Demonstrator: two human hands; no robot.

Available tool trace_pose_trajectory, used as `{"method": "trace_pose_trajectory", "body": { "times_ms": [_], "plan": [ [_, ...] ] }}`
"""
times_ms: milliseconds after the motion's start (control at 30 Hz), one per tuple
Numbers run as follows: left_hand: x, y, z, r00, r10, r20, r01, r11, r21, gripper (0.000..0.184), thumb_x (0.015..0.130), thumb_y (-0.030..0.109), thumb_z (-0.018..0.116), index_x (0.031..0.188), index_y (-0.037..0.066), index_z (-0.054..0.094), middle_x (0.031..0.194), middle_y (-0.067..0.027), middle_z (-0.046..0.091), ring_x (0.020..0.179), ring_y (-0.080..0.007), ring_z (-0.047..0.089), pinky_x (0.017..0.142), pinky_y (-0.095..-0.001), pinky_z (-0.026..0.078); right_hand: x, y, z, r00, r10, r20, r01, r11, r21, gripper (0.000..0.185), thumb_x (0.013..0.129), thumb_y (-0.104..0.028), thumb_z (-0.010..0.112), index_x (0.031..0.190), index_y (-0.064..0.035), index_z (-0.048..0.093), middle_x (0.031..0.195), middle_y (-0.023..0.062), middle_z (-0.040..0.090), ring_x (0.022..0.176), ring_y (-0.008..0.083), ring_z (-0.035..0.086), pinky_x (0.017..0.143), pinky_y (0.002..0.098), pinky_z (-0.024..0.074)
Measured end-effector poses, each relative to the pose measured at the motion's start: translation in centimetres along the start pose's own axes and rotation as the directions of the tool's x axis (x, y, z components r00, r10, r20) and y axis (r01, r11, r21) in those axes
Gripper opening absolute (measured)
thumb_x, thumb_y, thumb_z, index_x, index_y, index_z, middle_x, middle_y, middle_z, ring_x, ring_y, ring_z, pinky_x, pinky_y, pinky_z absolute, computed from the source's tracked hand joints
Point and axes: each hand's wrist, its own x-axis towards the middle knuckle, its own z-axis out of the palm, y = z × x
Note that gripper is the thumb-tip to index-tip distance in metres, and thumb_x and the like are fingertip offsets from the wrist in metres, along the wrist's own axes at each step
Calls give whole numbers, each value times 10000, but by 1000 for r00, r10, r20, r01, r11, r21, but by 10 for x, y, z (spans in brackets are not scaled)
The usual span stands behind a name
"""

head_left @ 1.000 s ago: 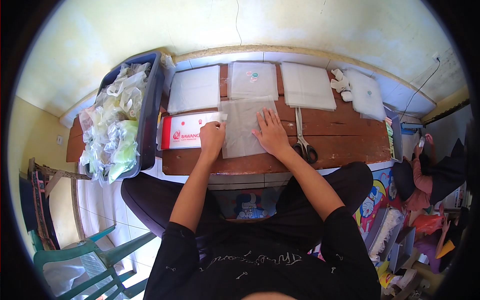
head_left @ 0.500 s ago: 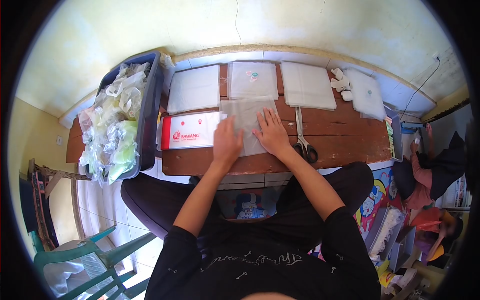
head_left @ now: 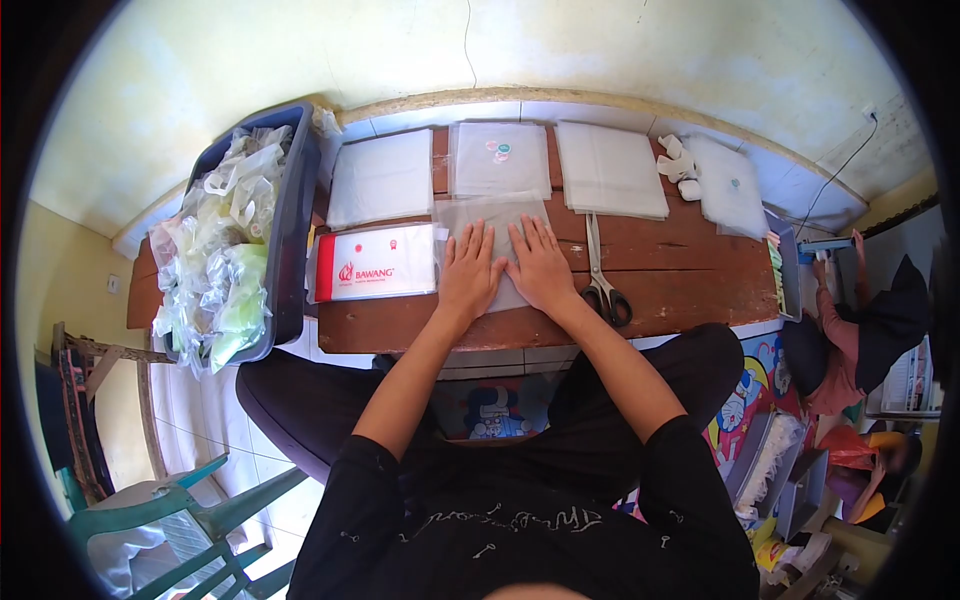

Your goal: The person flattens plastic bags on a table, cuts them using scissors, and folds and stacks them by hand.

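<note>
A clear plastic bag (head_left: pixel 505 300) lies flat on the brown wooden table, partly covered by my hands. My left hand (head_left: pixel 471 272) rests palm down on its left side, fingers stretched forward. Beside it my right hand (head_left: pixel 541 262) presses flat on the right side, thumb close to my left thumb. Just left of my left hand lies a red-and-white pack printed BAWANG (head_left: pixel 375 263). Scissors with black handles (head_left: pixel 604 285) lie to the right of my right hand, blades pointing away from me.
Along the back are stacks of clear plastic bags (head_left: pixel 380 180), one with small round stickers (head_left: pixel 499 151) on it. At left stands a dark bin (head_left: pixel 292 225) full of bagged items. White crumpled pieces (head_left: pixel 679 160) lie at back right. Two people (head_left: pixel 850 340) are at far right.
My left hand has come down flat onto the bag and its fingers have spread forward. My right hand stays flat on the bag. The view has shifted slightly.
</note>
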Motion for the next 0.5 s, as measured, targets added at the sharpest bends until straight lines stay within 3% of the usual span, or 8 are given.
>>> {"method": "trace_pose_trajectory", "body": {
  "times_ms": [500],
  "plan": [
    [4,-2,3,1000,-31,-2,31,999,27,598,1010,404,382,1491,51,332,1577,-127,277,1466,-283,231,1186,-466,159,1,0,0,1000,2,-19,-2,1000,4,611,928,-376,544,1413,-18,443,1492,245,368,1405,382,320,1173,461,229]
  ]
}}
